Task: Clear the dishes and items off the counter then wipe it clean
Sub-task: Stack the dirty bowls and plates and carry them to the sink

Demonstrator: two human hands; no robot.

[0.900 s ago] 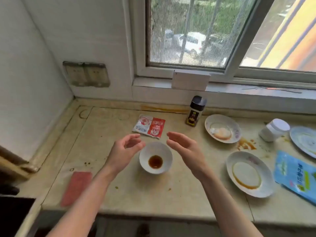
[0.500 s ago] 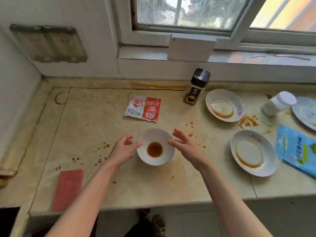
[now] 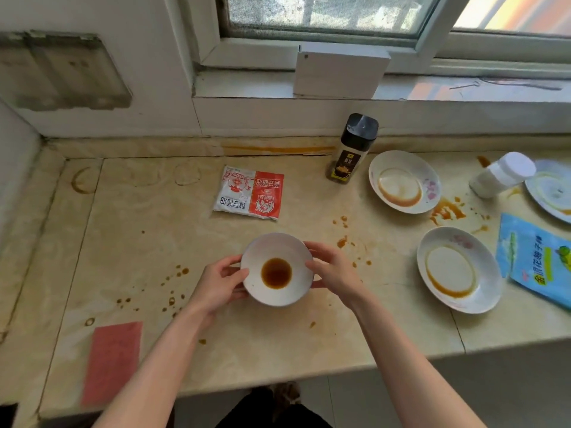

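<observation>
Small white bowl (image 3: 275, 245) with a brown sauce pool sits front-middle of the stained surface (image 3: 154, 242), held from both sides: left hand (image 3: 221, 284) grip curls round its left rim, right hand (image 3: 335, 271) grip pinches the right rim. Behind it lies a red-and-white sachet (image 3: 249, 192); a dark-capped bottle (image 3: 352, 148) stands by the wall. To the right sit a far plate (image 3: 404, 162) and a near plate (image 3: 457, 242), both sauce-ringed, and a red cloth (image 3: 111, 362) lies front-left.

We get one view only — head-worn, wide-angle, looking forward and steeply down at the counter (image 3: 278, 350) from close over its front edge. It faces the window (image 3: 324, 13) wall, with the bowl (image 3: 276, 268) near frame centre and the floor (image 3: 355, 403) showing at the bottom — straight edges bow toward the corners.
</observation>
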